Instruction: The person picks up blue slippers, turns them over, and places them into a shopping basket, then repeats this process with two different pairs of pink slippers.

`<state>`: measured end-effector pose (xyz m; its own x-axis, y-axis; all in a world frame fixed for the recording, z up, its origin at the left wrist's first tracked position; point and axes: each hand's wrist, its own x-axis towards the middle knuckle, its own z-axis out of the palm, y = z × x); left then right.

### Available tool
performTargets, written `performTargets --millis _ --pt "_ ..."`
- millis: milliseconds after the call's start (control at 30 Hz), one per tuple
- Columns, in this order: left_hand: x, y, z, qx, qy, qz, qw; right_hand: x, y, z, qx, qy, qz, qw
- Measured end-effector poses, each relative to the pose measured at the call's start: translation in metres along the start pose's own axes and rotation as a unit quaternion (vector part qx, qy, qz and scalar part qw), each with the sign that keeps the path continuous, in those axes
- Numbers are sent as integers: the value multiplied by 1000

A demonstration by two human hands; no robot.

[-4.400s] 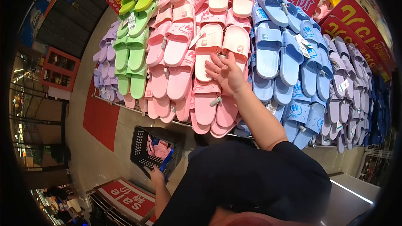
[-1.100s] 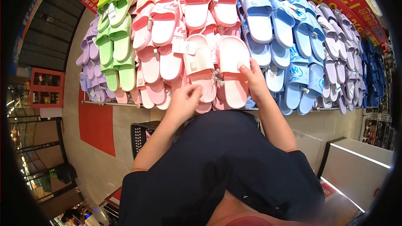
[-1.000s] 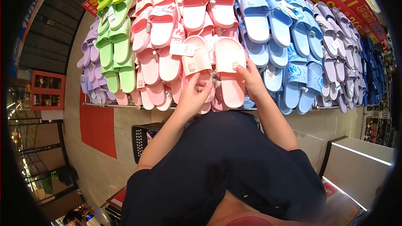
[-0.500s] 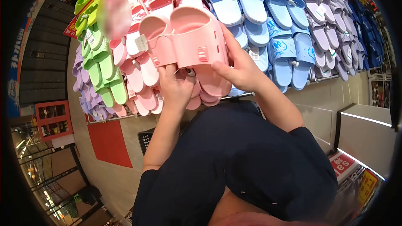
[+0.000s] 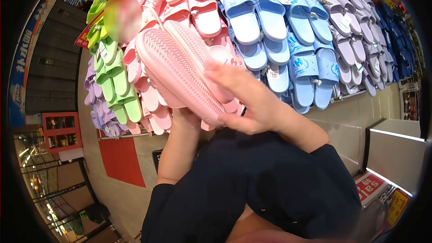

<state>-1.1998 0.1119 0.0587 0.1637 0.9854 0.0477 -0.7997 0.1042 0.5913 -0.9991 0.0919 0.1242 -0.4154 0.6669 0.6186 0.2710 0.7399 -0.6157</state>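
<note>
A pair of pink slippers (image 5: 180, 69) is held up in front of the rack, with the ribbed soles facing the camera and tilted from upper left to lower right. My right hand (image 5: 249, 101) grips the lower right end, its thumb and fingers around the soles. Behind and below the pair is my left hand (image 5: 186, 116); its fingers are mostly hidden by the slippers.
Rows of pink slippers (image 5: 204, 15), blue slippers (image 5: 274, 20), grey-purple slippers (image 5: 346, 49) and green slippers (image 5: 112, 67) hang on the rack beyond. A metal rail (image 5: 130, 136) runs along its lower edge. A red cabinet (image 5: 61, 131) stands at left.
The pink pair has been turned from showing its straps and openings to showing its soles. My right hand has moved lower, and the view has shifted slightly.
</note>
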Motion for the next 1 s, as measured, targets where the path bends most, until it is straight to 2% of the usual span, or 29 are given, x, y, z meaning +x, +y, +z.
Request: performTargets --millis 33,67,133,267,467,533,733,833,933,1000 --pt "1 2 -2 -34 -2 -10 999 -1 4 -2 -79 34 -21 996" --pt "2 3 -4 -65 -3 -17 998 -4 10 -2 -94 40 11 995" --pt "1 1 -5 -120 -2 -28 992 -11 25 6 -24 56 54 997" --pt "-2 -4 -6 -177 3 -33 984 -19 33 26 81 -19 135 987" --pt "-8 -6 -8 -216 13 -21 976 -23 39 39 170 -42 164 971" --pt "-10 -5 -8 -221 12 -18 975 -21 43 40 200 -28 161 966" --pt "-15 1 -7 -220 16 -8 975 -23 53 32 223 -90 156 958" --pt "-21 7 -8 -202 28 2 979 -26 58 36 191 -69 131 970" --pt "-27 15 -7 -157 42 -5 987 -33 65 39 226 -82 134 961" --pt "-32 23 -5 -85 72 -16 994 -38 64 44 335 -65 160 927"
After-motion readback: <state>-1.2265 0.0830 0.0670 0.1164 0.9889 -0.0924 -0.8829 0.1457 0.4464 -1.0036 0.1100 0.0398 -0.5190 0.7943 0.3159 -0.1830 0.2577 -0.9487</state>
